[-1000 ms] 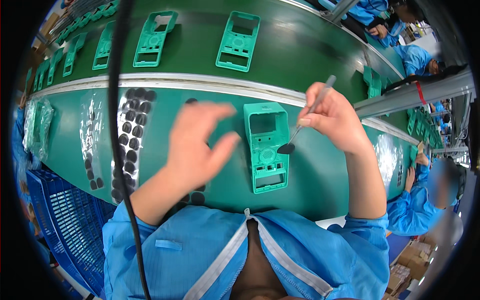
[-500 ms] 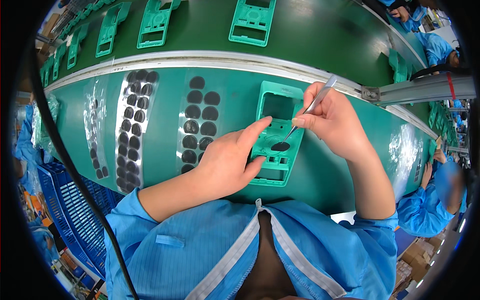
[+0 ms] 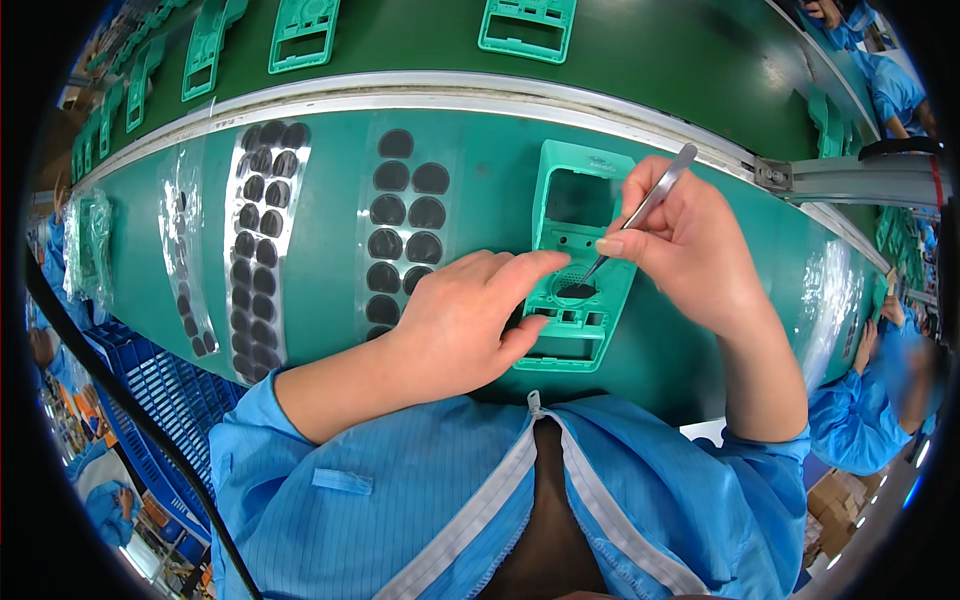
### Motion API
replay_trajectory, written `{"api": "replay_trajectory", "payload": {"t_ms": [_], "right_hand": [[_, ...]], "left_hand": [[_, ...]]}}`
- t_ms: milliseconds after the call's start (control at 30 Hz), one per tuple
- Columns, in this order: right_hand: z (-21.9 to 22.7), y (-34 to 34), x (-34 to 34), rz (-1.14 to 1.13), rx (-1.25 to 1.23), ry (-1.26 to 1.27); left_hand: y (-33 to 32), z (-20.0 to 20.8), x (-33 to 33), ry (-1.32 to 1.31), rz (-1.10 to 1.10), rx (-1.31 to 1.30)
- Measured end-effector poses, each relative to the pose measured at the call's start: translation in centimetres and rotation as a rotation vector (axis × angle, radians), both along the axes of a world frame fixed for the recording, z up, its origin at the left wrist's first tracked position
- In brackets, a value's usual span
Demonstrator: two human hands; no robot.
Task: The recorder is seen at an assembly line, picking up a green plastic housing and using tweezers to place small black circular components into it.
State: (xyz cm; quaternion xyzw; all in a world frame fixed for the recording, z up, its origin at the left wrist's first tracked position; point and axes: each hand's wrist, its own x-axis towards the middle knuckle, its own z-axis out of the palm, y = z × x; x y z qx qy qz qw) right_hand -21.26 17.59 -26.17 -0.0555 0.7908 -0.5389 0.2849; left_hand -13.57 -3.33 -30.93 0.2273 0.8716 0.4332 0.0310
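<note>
A green plastic housing (image 3: 543, 215) with cut-outs and a round perforated grille lies in front of me. My left hand (image 3: 465, 315) holds its left edge, with forefinger and thumb spread over the frame on either side of the grille; its other fingers are partly hidden. My right hand (image 3: 690, 235) pinches metal tweezers (image 3: 655, 196), tips slanting down to a dark oval pad (image 3: 577, 291) at the grille's lower part. Left of my hands, a clear sheet (image 3: 457, 150) carries rows of round black pads (image 3: 388, 210).
Another strip of black pads (image 3: 254, 188) and a mostly bare clear strip (image 3: 178, 160) lie farther left. Beyond a metal rail (image 3: 430, 88), more green housings (image 3: 305, 30) sit on a conveyor. A blue crate (image 3: 165, 390) stands lower left; a co-worker (image 3: 860, 420) sits at right.
The whole view has shifted a little, with the housing now farther right in it. My left forefinger sits slightly lower along the housing. The tweezer tips stay by the dark pad.
</note>
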Motion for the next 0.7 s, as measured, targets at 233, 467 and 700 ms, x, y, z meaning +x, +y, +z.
{"api": "replay_trajectory", "payload": {"t_ms": [233, 467, 700], "right_hand": [[0.4, -0.2, -0.4, 0.030, 0.092, -0.030], [0.3, -0.5, -0.3, 0.004, 0.097, 0.020], [1.2, -0.9, -0.3, 0.013, 0.154, -0.015]], "left_hand": [[0.0, -0.1, -0.1, 0.038, -0.013, 0.021], [0.0, 0.0, -0.1, 0.046, -0.013, 0.014], [0.1, -0.3, 0.0, 0.055, -0.011, 0.025]]}}
